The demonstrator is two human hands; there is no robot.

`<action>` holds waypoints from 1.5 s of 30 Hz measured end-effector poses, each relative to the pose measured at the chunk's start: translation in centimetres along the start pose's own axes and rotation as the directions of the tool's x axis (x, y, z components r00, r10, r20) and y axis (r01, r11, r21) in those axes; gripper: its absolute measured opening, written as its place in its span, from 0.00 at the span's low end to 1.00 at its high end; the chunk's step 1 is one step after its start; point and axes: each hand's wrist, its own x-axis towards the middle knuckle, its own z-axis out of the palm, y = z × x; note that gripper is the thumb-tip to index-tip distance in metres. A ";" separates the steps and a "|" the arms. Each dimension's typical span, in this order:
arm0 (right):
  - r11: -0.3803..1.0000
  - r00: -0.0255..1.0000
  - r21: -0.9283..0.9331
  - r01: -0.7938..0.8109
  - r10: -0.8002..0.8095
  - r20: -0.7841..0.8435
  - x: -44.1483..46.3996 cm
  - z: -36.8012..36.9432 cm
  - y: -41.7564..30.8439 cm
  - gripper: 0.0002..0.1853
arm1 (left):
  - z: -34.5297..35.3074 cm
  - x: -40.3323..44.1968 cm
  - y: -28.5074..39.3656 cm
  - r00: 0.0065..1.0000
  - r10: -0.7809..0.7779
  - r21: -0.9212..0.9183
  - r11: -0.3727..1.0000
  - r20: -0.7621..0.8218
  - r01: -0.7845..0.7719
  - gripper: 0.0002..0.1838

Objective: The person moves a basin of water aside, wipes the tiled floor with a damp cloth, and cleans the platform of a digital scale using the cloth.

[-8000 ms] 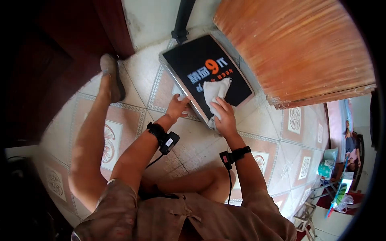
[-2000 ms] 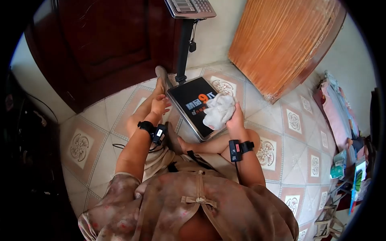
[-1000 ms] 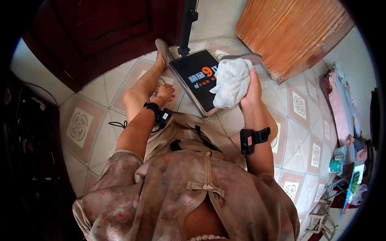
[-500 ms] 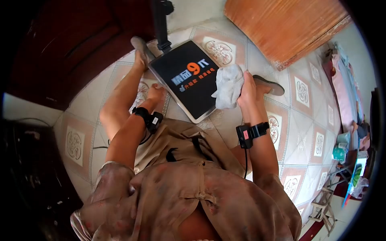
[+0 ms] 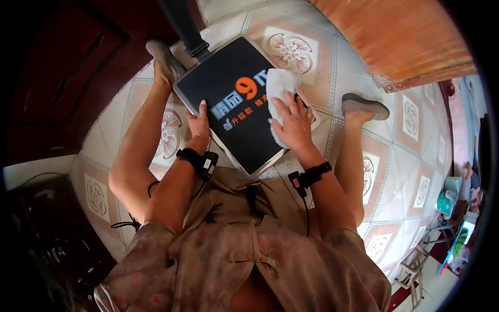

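A platform scale (image 5: 244, 140) with a black top, silver rim and orange and white lettering lies between my feet. My left hand (image 5: 198, 124) grips its left edge, thumb on the black top and the other fingers mostly hidden at the side. A folded white cloth (image 5: 279, 86) rests on the right part of the scale's top, covering some of the lettering. Over that cloth lies my right hand (image 5: 294, 124), holding it against the surface with its fingers somewhat apart.
The scale's dark post (image 5: 182, 26) rises at the far left corner. A wooden panel (image 5: 400, 36) stands at upper right, a dark red door (image 5: 62, 67) at left. Patterned tiles (image 5: 291, 49) surround the scale. A folding stool (image 5: 413, 273) and other items stand at far right.
My right hand has brought the cloth from above the scale's right side down onto its top. My left hand has moved up from beside the scale to its left edge.
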 end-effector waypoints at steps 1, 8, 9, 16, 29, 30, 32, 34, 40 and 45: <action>1.000 1.000 -0.012 0.009 -0.008 0.028 0.6 -0.1 0.4 0.32 | 0.1 -1.0 1.0 1.000 -0.004 0.005 1.000 -0.002 0.004 0.40; 0.992 0.999 0.127 -0.019 0.013 0.053 10.2 2.2 2.5 0.32 | 0.6 -1.8 1.5 0.999 0.038 -0.028 0.999 0.021 -0.038 0.34; 0.987 0.997 0.154 -0.034 0.023 0.074 12.4 2.3 2.2 0.32 | 0.3 -1.5 1.3 0.999 0.040 0.056 0.998 0.034 -0.041 0.33; 0.953 0.952 0.177 -0.246 0.203 0.230 25.9 4.7 -2.1 0.35 | 1.0 -2.6 3.0 0.999 0.052 0.000 0.999 0.015 -0.052 0.34; 0.925 0.968 0.285 -0.249 0.225 0.114 13.0 2.5 4.7 0.34 | 0.9 -2.3 1.3 0.994 0.097 0.040 0.995 -0.053 -0.095 0.31; 0.926 0.969 0.284 -0.248 0.233 0.089 11.0 2.2 5.5 0.33 | 1.0 -2.0 1.2 0.991 0.117 0.038 0.993 -0.058 -0.115 0.31; 0.925 0.966 0.277 -0.259 0.253 0.058 7.2 1.6 6.6 0.32 | 0.9 -1.6 0.7 0.989 0.130 0.049 0.991 -0.071 -0.127 0.34; 0.912 0.946 0.254 -0.321 0.319 0.050 3.5 0.5 6.9 0.30 | 0.9 -2.0 1.3 0.995 0.075 0.082 0.994 -0.071 -0.069 0.35; 0.994 0.958 0.055 -0.097 0.108 -0.267 -2.7 0.7 5.7 0.29 | 0.9 -1.8 0.9 0.998 0.052 0.046 0.998 -0.041 -0.050 0.40; 0.985 0.986 -0.054 0.165 -0.165 0.007 -3.6 0.5 -2.9 0.30 | 1.0 -2.9 3.0 0.998 0.030 0.091 0.996 -0.050 -0.025 0.39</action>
